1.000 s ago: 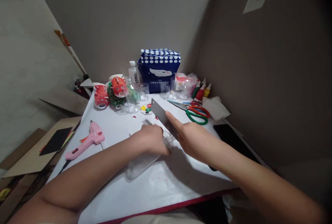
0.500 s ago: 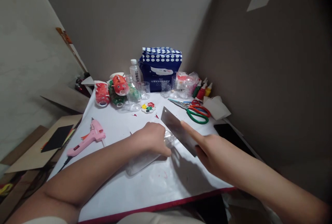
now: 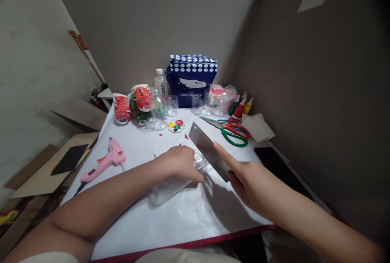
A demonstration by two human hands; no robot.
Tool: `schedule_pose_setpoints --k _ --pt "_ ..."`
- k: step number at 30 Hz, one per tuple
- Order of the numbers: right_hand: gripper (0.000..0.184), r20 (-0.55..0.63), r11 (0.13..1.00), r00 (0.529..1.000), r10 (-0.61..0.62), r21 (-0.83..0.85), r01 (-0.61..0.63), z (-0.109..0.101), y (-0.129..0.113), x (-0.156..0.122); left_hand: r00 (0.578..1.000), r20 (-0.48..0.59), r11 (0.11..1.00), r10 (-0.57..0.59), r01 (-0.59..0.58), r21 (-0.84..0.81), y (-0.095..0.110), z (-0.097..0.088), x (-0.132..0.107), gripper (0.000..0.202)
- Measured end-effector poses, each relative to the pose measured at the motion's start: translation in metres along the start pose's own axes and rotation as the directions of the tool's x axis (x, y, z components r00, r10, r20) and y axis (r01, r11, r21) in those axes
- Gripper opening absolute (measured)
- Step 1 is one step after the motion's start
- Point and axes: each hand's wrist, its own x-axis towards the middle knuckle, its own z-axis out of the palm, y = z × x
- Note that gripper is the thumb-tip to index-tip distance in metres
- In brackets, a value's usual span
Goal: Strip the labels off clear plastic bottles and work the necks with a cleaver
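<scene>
My left hand (image 3: pixel 183 163) is wrapped round a clear plastic bottle (image 3: pixel 166 193) that lies on its side on the white table cover. The bottle's narrower end pokes out to the right of my fingers. In my right hand (image 3: pixel 243 179) is a cleaver (image 3: pixel 205 146), gripped near its handle, with the forefinger laid along the broad metal blade. The blade is tilted and held above the bottle's right end, with a small hole at its far upper corner. Its handle is hidden in my palm. A dark shadow of the hand and blade falls on the cover.
A pink glue gun (image 3: pixel 105 160) lies left. Behind are red and green painted bottle figures (image 3: pixel 141 99), a paint palette (image 3: pixel 176 126), cut clear plastic pieces (image 3: pixel 172 106) and a blue bag (image 3: pixel 191 82). Scissors (image 3: pixel 234 136), paint bottles (image 3: pixel 240 106) and a black flat object (image 3: pixel 277 165) are on the right.
The whole view has shifted slightly, with most things a little further right. Both hands keep their holds on the bottle and the cleaver, and the blade stays above the bottle's end.
</scene>
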Motion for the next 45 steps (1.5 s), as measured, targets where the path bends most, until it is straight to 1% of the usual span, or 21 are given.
schedule_pose_setpoints --k 3,5,6,9,11,14,16,18,20,23,25,28,31,34,36,37,39,42,45 --pt "0.084 0.007 0.996 1.000 0.004 0.085 -0.004 0.004 0.009 -0.024 1.000 -0.008 1.000 0.024 -0.023 0.014 0.000 0.001 0.001 0.056" --pt "0.083 0.030 0.994 0.999 0.020 0.106 -0.023 -0.001 0.010 -0.029 0.999 -0.027 0.998 0.044 -0.043 0.042 0.002 0.001 0.000 0.053" --pt "0.083 0.054 0.995 0.998 0.041 0.086 -0.045 -0.004 0.009 -0.027 0.998 -0.033 0.997 0.049 -0.047 0.054 0.003 0.000 0.000 0.051" --pt "0.084 0.100 0.997 0.992 0.075 -0.024 -0.073 -0.015 0.001 -0.006 0.998 -0.049 0.996 0.048 -0.044 0.078 0.006 -0.001 -0.002 0.049" --pt "0.085 0.079 0.996 0.996 0.051 -0.071 -0.046 -0.022 -0.008 0.015 0.998 -0.053 0.996 0.043 -0.039 0.081 0.006 -0.001 -0.002 0.048" --pt "0.088 0.040 0.994 0.999 0.028 -0.102 -0.023 -0.029 -0.023 0.043 0.998 -0.049 0.999 0.030 -0.028 0.044 0.002 0.001 -0.001 0.050" --pt "0.089 0.030 0.993 0.999 0.027 -0.115 -0.023 -0.033 -0.030 0.055 0.999 -0.035 1.000 0.006 -0.006 0.017 -0.001 0.002 0.001 0.051" --pt "0.089 0.017 0.994 1.000 0.021 -0.110 -0.019 -0.034 -0.032 0.058 1.000 -0.014 1.000 -0.017 0.017 0.001 -0.003 0.002 0.003 0.052" --pt "0.086 -0.005 0.995 1.000 0.023 -0.093 -0.023 -0.029 -0.029 0.051 1.000 -0.012 1.000 -0.020 0.020 -0.009 -0.004 0.003 0.004 0.052" --pt "0.085 -0.007 0.998 1.000 0.024 -0.059 -0.025 -0.014 -0.017 0.025 0.999 -0.038 1.000 0.007 -0.007 0.003 -0.004 0.004 0.005 0.052" --pt "0.091 0.016 1.000 1.000 -0.006 -0.030 0.007 0.000 -0.006 0.002 0.999 -0.046 1.000 0.023 -0.023 0.011 -0.004 0.005 0.006 0.051" --pt "0.097 -0.010 1.000 1.000 -0.022 0.002 0.022 0.017 0.008 -0.029 0.999 -0.032 0.999 0.035 -0.035 0.018 -0.005 0.007 0.007 0.050" --pt "0.100 -0.020 0.999 1.000 -0.012 -0.030 0.011 0.020 0.011 -0.041 0.998 -0.042 0.997 0.051 -0.048 0.052 -0.004 0.007 0.008 0.050" --pt "0.101 0.049 0.993 0.999 0.021 -0.115 -0.015 0.007 0.002 -0.030 0.996 -0.063 0.995 0.067 -0.061 0.084 -0.002 0.006 0.007 0.049" --pt "0.099 0.106 0.987 0.994 0.040 -0.159 -0.023 -0.005 -0.008 -0.012 0.995 -0.067 0.992 0.074 -0.066 0.110 0.000 0.005 0.005 0.050" --pt "0.096 0.112 0.985 0.993 0.042 -0.169 -0.023 -0.011 -0.012 -0.002 0.995 -0.072 0.991 0.073 -0.064 0.121 0.001 0.005 0.004 0.051" --pt "0.090 0.073 0.985 0.997 0.030 -0.169 -0.017 -0.020 -0.019 0.020 0.995 -0.080 0.992 0.057 -0.048 0.120 0.002 0.004 0.002 0.053" --pt "0.083 -0.010 0.992 1.000 0.001 -0.127 -0.002 -0.028 -0.022 0.047 0.997 -0.082 0.998 0.010 -0.005 0.055 0.001 0.005 0.002 0.054" --pt "0.079 -0.050 0.998 0.999 0.003 -0.070 -0.006 -0.027 -0.021 0.058 0.999 -0.052 1.000 -0.010 0.011 0.006 -0.002 0.007 0.004 0.054"
